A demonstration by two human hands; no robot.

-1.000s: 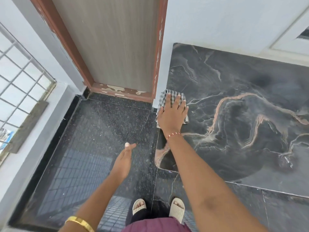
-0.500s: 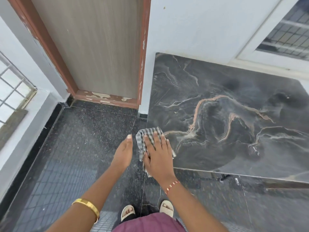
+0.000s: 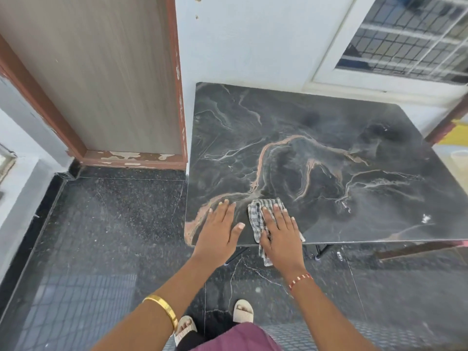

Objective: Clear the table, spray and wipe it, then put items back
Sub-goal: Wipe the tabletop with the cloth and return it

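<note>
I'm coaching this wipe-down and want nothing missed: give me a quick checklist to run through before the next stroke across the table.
1. Checked cloth flat under the right hand: ok, though one end hangs over the near edge.
2. Left hand bracing on the table: ok, open palm resting near the left corner.
3. Tabletop free of items ahead of the cloth: ok.
4. Surface still wet with spray: cannot tell.
5. White specks near the right side: not ok, not wiped yet.
</note>
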